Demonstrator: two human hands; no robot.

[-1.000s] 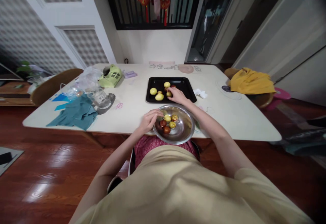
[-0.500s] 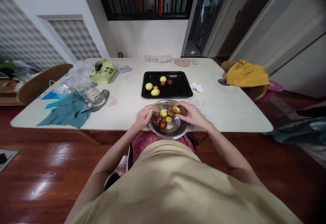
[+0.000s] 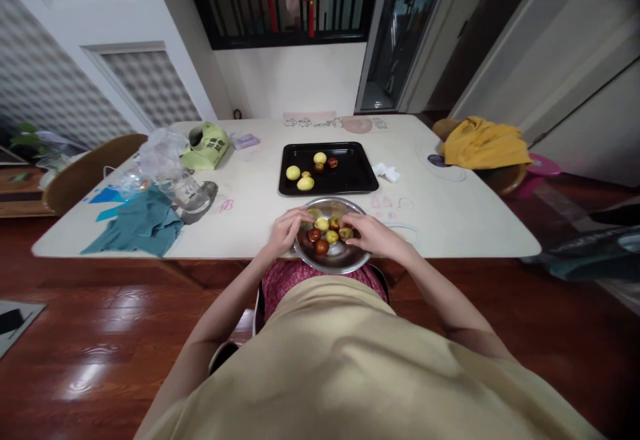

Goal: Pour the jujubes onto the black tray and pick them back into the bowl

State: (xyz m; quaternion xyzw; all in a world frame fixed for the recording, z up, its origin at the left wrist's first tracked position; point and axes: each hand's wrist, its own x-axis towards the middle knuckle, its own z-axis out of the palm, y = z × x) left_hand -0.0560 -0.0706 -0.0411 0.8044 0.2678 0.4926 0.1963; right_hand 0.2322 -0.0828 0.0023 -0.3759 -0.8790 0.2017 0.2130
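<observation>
A steel bowl (image 3: 340,260) stands at the near table edge with several small round fruits in it, some yellow, some reddish brown. My left hand (image 3: 289,228) grips its left rim, thumb outside and fingers over the edge. My right hand (image 3: 373,232) reaches over the right rim, its fingertips closed on a yellow-brown fruit (image 3: 345,233) low inside the bowl. Beside that lie a yellow fruit (image 3: 331,237) and a dark red fruit (image 3: 314,235). Behind the bowl, a black baking tray (image 3: 350,177) carries several yellow and brownish-red fruits, among them a large yellow one (image 3: 305,184).
On the table's left are a teal cloth (image 3: 143,223), a clear jar (image 3: 185,193), plastic bags (image 3: 163,150) and a green bag (image 3: 207,147). A crumpled white tissue (image 3: 387,173) lies right of the tray. A yellow garment (image 3: 485,143) hangs over a chair at right.
My right hand has lowered the yellow-brown fruit from near the bowl's rim down among the others. The left hand keeps its place on the rim. The camera view has shifted slightly.
</observation>
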